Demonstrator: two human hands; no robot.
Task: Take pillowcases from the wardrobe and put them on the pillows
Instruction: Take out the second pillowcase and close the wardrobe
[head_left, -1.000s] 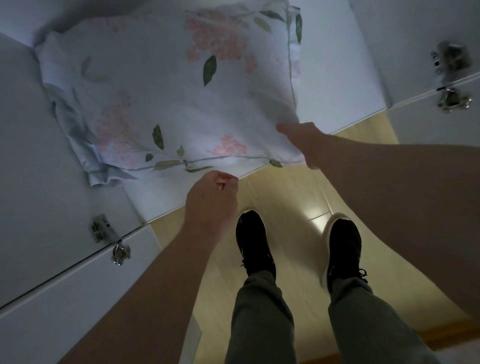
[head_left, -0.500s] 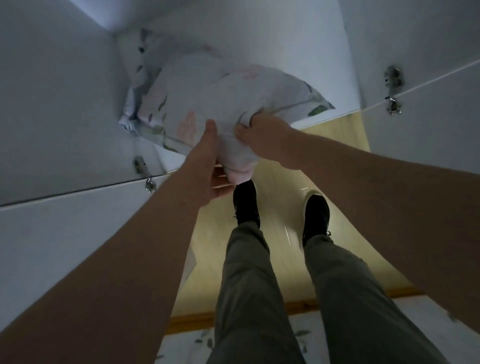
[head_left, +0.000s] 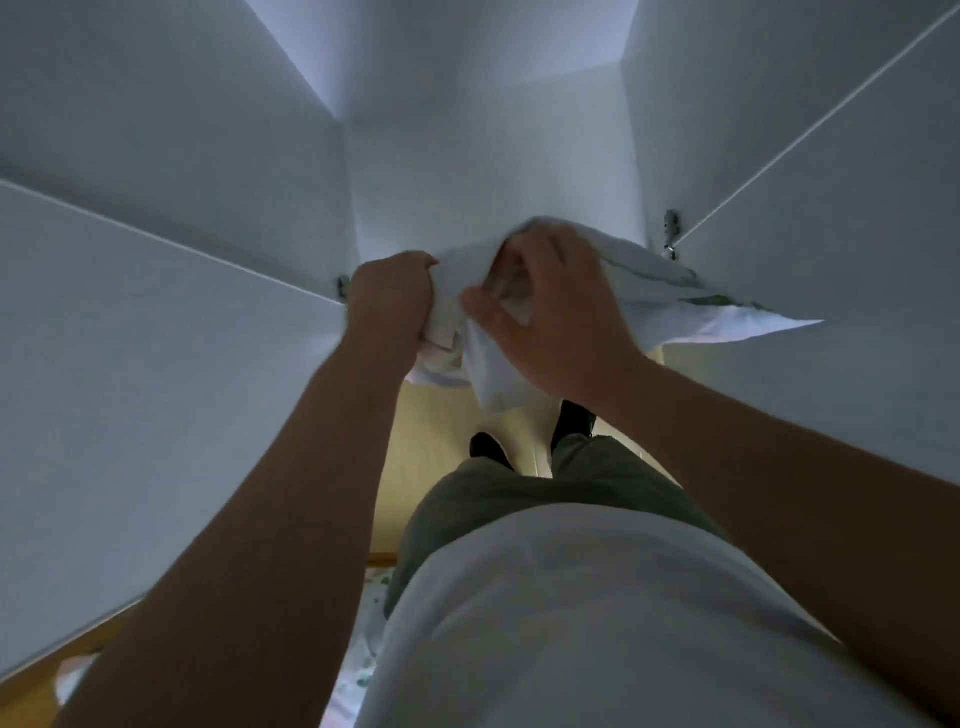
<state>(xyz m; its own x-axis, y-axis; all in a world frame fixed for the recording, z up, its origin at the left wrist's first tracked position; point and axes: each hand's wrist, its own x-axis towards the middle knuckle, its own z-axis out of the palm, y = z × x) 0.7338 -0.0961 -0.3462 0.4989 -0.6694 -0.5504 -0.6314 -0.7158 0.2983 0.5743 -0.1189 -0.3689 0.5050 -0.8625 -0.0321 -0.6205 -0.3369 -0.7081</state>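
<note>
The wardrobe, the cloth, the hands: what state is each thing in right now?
Wardrobe shelf: bare where it shows.
Left wardrobe door: swung open.
Right wardrobe door: swung open.
Pillowcase: bunched, held at the shelf's front edge, one corner sticking out to the right.
Left hand: closed on the pillowcase.
Right hand: closed on the pillowcase.

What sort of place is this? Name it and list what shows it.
Probably a bedroom, at an open white wardrobe. Both hands, left hand and right hand, grip a floral pillowcase at its shelf edge; door hinges flank the opening, with pale wood flooring below.
</note>
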